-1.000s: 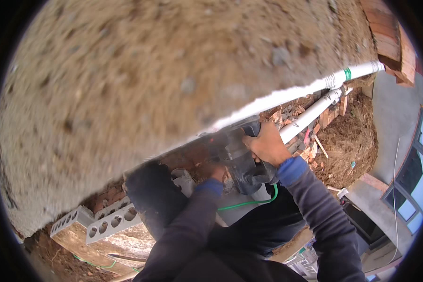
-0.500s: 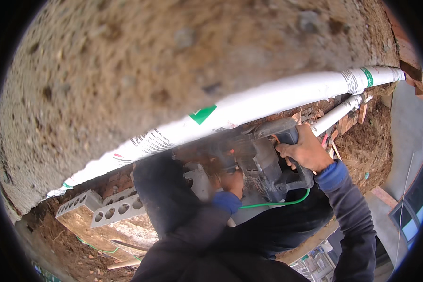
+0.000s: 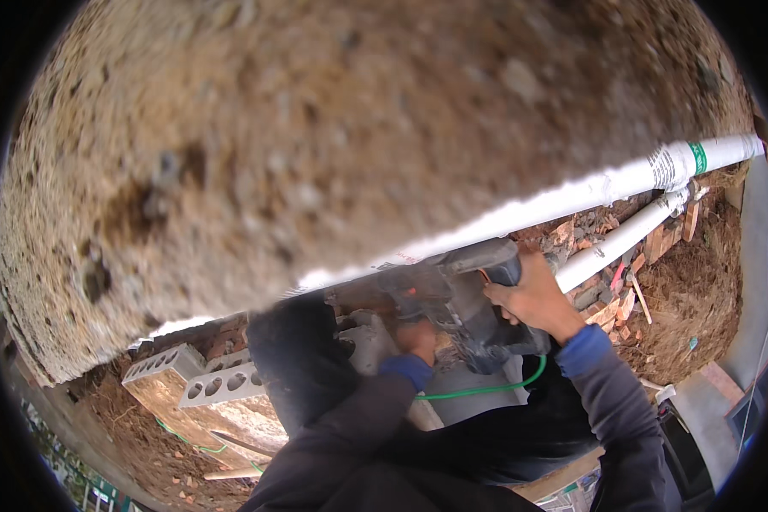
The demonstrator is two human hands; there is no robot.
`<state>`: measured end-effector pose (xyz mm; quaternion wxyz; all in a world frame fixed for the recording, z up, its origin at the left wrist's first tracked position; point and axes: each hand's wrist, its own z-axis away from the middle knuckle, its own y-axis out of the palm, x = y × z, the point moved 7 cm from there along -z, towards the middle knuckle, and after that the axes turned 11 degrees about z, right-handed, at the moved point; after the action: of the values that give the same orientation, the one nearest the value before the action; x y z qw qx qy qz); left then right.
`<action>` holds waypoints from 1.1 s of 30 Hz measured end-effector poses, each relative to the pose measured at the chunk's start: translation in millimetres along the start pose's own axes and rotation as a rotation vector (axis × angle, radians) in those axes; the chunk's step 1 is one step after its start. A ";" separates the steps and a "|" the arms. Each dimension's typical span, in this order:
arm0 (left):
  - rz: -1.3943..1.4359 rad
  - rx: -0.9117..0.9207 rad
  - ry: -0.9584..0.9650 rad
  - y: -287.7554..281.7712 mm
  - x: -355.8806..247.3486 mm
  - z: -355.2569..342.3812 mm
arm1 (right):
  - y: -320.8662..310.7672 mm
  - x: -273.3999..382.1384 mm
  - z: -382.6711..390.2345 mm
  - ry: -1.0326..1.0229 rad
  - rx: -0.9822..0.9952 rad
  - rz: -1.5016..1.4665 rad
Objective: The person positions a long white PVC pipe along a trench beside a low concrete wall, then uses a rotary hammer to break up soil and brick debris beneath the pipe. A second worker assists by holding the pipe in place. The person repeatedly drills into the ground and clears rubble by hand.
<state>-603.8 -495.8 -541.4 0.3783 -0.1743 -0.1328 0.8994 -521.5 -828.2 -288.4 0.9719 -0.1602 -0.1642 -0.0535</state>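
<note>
A dusty grey-black demolition hammer (image 3: 471, 311) lies across the middle of the head view, below a white pipe. My right hand (image 3: 539, 294) is wrapped round its rear grip, with the thumb over the top. Toward the tool's front, my left hand (image 3: 418, 341) is closed on it, though what part it grips is blurred and partly hidden. A green cord (image 3: 486, 391) curves from the rear of the tool past my left wrist. The tip of the tool is hidden.
A rough earth wall (image 3: 316, 154) fills the upper view, very near. The long white pipe (image 3: 572, 189) runs along its foot, meeting a thinner white branch pipe (image 3: 614, 247). Broken bricks (image 3: 610, 311) lie at right. Perforated grey blocks (image 3: 226, 384) stand at left beside my leg.
The view has shifted, and the earth wall now covers more of the white pipe. Both hands keep their hold on the hammer, which appears slightly lower and further left.
</note>
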 end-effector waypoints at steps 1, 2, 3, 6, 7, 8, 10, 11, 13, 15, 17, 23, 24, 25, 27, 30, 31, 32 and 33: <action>-0.095 0.049 0.039 2.8 -3.5 6.5 | -9.1 4.3 12.6 -0.011 -0.009 -0.018; -0.154 0.063 0.065 3.4 -6.6 18.3 | -19.4 14.5 29.4 -0.098 -0.010 -0.068; -0.054 0.100 0.023 3.4 -8.1 28.8 | -24.9 12.9 40.5 0.010 -0.007 -0.035; 0.245 0.088 -0.057 -3.1 -28.6 60.6 | -32.8 32.0 56.1 0.027 -0.015 -0.047; 0.271 0.073 -0.068 -7.6 -38.1 67.3 | -32.8 37.3 54.5 0.026 -0.014 -0.062; 0.250 0.122 -0.170 -5.5 -41.9 71.6 | -31.0 36.3 50.1 0.087 -0.010 -0.047; 0.234 0.186 -0.220 -5.0 -53.8 75.2 | -29.4 41.6 32.3 0.042 0.004 0.005; 0.204 0.182 -0.246 -6.0 -54.4 74.5 | -26.6 39.1 20.7 0.061 0.008 0.036; 0.161 0.118 -0.168 -10.3 -54.8 61.2 | -21.7 34.4 9.2 0.008 -0.022 -0.009; 0.155 0.114 -0.125 -7.0 -40.9 43.1 | -11.7 20.8 -0.4 0.090 -0.029 0.076; 0.198 0.222 -0.126 2.3 -23.7 18.5 | 1.6 24.5 -9.8 0.012 -0.040 0.174; -0.639 0.302 0.482 -2.9 -51.1 -9.6 | 45.9 54.8 -15.5 -0.184 -0.224 0.521; -0.765 0.327 0.539 -3.7 -56.9 -0.1 | 45.6 55.7 -8.5 -0.223 -0.219 0.465; -0.913 0.353 0.632 -1.5 -65.0 12.8 | 41.5 51.5 -2.7 -0.180 -0.215 0.477; -1.181 0.420 0.824 3.1 -72.3 46.1 | 20.0 49.1 17.5 -0.218 -0.281 0.504; -1.001 0.444 0.787 0.4 -74.7 80.1 | -12.5 39.7 45.5 -0.149 -0.211 0.328; -0.734 0.409 0.694 -5.6 -77.1 84.3 | -19.3 38.1 53.2 -0.107 -0.164 0.231; -0.525 0.386 0.516 -8.3 -73.2 81.9 | -25.3 35.2 59.4 -0.038 -0.108 0.105; -0.303 0.334 0.357 -12.6 -68.7 79.9 | -27.4 32.7 61.8 0.038 -0.037 -0.024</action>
<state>-584.1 -545.7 -449.9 0.5491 -0.2434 0.0612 0.7972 -513.7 -835.4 -214.0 0.9709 -0.1754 -0.1466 -0.0712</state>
